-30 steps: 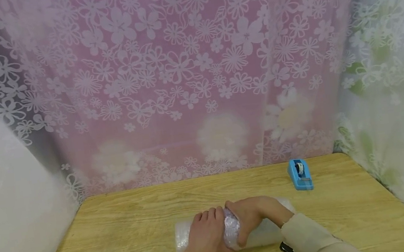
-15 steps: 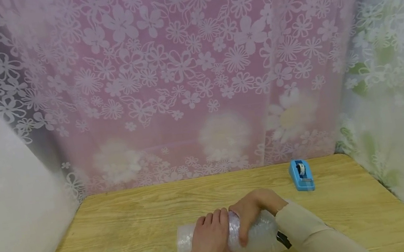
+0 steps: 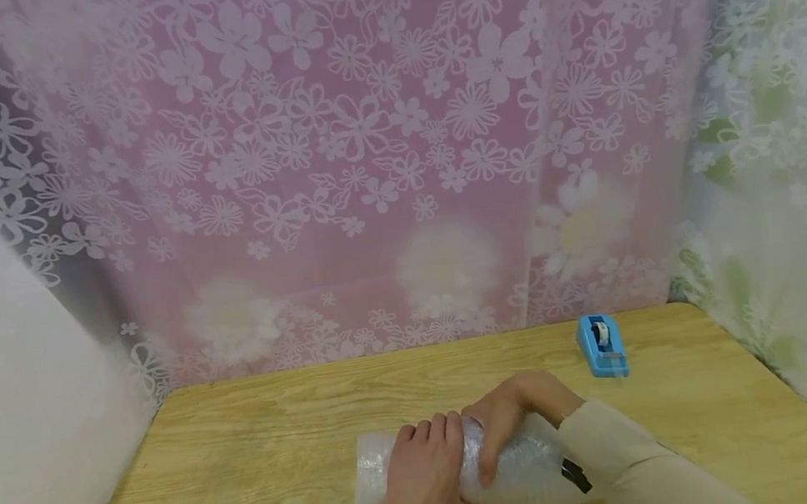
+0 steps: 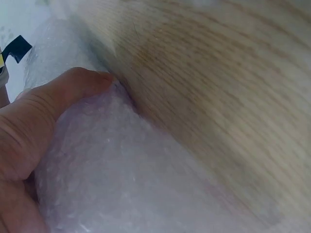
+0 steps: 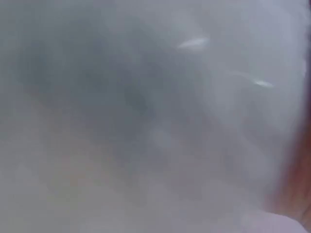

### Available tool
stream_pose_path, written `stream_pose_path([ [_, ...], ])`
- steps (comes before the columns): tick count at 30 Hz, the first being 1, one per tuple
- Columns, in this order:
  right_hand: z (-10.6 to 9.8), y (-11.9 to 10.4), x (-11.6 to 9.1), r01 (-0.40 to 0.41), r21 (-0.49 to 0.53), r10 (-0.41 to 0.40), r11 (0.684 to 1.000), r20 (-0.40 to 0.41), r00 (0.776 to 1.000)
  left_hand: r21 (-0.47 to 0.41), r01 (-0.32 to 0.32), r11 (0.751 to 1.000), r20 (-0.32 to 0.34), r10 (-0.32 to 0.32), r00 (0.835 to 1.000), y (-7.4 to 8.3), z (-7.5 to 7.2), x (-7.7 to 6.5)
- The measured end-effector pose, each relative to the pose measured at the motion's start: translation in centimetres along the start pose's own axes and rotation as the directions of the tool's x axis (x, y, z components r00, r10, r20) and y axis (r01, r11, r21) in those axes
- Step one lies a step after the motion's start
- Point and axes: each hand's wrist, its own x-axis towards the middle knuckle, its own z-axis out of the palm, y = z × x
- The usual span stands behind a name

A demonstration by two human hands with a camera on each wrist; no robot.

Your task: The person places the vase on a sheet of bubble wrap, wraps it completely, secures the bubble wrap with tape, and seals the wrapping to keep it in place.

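Observation:
A roll of translucent bubble wrap (image 3: 517, 473) lies sideways near the front of the table, wrapped around something I cannot make out. My left hand (image 3: 427, 476) grips it left of its middle, fingers over the top. Close beside it, my right hand (image 3: 504, 425) holds the roll too, with the thumb side bent over it. In the left wrist view the left thumb (image 4: 73, 90) curls across the bubble wrap (image 4: 121, 165). The right wrist view is filled by blurred bubble wrap (image 5: 146, 107) right against the lens.
A blue tape dispenser (image 3: 601, 345) stands at the back right of the wooden table (image 3: 258, 421). A black tab (image 3: 575, 475) shows by the right sleeve (image 3: 625, 452). Floral curtains (image 3: 362, 164) hang behind and at the sides.
My right hand and forearm have shifted slightly, and the bubble wrap's right part has swung toward the front and looks fuller. Both hands keep their hold; the tape dispenser stays put.

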Motion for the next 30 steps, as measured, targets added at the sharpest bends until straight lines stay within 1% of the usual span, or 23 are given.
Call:
stream_pose_path([
  [2,0.4,-0.3,-0.5,-0.057,-0.081,0.048,0.995,-0.115,0.992,0.011,-0.008,1.000,0.012,0.007,1.000,0.0,-0.1,0.0],
  [4,1.0,-0.5,-1.1,-0.109,-0.140,0.072,0.984,-0.247,0.966,0.022,-0.012,1.000,0.015,0.012,1.000,0.0,-0.2,-0.1],
  [5,1.4,-0.6,-1.5,-0.119,-0.160,0.067,0.980,-0.299,0.952,0.025,-0.014,1.000,0.017,0.014,1.000,-0.1,-0.3,-0.1],
  [6,1.7,-0.8,-1.8,-0.116,-0.166,0.052,0.979,-0.346,0.937,0.028,-0.016,0.999,0.016,0.016,1.000,-0.1,-0.3,-0.1],
  [8,2.4,-0.9,-2.5,-0.097,-0.205,-0.002,0.974,-0.434,0.901,0.041,-0.024,0.999,0.006,0.024,1.000,-0.1,-0.2,-0.1],
  [10,3.1,-1.1,-3.2,-0.080,-0.261,-0.065,0.962,-0.505,0.861,0.043,-0.027,0.999,0.000,0.027,1.000,-0.2,-0.2,0.0],
  [11,3.4,-1.2,-3.5,-0.081,-0.299,-0.096,0.951,-0.533,0.840,0.041,-0.025,0.999,0.003,0.024,1.000,-0.2,-0.2,0.1],
  [13,3.9,-1.3,-3.8,-0.082,-0.357,-0.150,0.931,-0.575,0.804,0.032,-0.014,0.999,0.014,0.014,1.000,-0.3,-0.2,0.1],
  [16,4.7,-1.4,-4.1,-0.086,-0.401,-0.199,0.912,-0.615,0.763,0.004,0.006,1.000,0.039,-0.006,0.999,-0.5,-0.1,0.1],
  [22,6.4,-1.2,-3.8,-0.082,-0.460,-0.274,0.884,-0.653,0.706,-0.040,0.018,0.999,0.064,-0.015,0.998,-0.9,0.0,0.3],
  [25,7.2,-1.0,-3.2,-0.117,-0.487,-0.289,0.865,-0.677,0.677,-0.059,0.020,0.998,0.070,-0.016,0.997,-1.2,0.1,0.4],
  [28,7.9,-0.9,-2.5,-0.172,-0.516,-0.304,0.839,-0.707,0.639,-0.094,0.023,0.995,0.093,-0.014,0.996,-1.3,0.1,0.6],
  [30,8.2,-0.7,-2.0,-0.206,-0.531,-0.314,0.822,-0.725,0.613,-0.134,0.031,0.990,0.123,-0.014,0.992,-1.5,0.1,0.8],
])
